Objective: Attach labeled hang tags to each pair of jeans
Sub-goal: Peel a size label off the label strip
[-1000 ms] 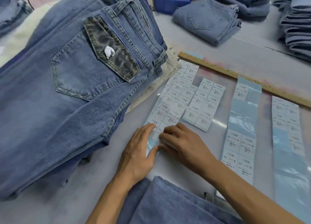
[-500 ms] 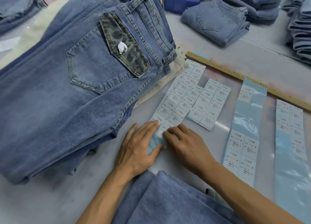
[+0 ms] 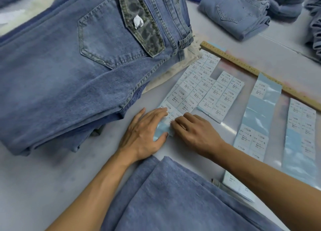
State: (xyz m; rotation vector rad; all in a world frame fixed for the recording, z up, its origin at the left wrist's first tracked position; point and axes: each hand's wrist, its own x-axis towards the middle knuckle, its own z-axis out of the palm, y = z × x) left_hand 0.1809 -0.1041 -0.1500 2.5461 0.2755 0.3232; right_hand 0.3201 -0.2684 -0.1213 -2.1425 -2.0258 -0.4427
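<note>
Both hands have barely shifted: your left hand (image 3: pixel 144 135) presses the label sheet (image 3: pixel 189 93) flat, right fingers (image 3: pixel 180 122) pinch its near corner label; the sheet runs away toward the ruler (image 3: pixel 260 74).

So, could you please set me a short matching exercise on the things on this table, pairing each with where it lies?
Things
1. wooden ruler
2. XS label sheet
3. folded jeans
4. leopard-print pocket flap

Places
A. on the top pair of the big jeans stack at the left
B. under the fingertips of the left hand and right hand
C. along the far edge of the label sheets
D. alone at the far side, beyond the ruler

Pairs: 1-C, 2-B, 3-D, 4-A
</note>
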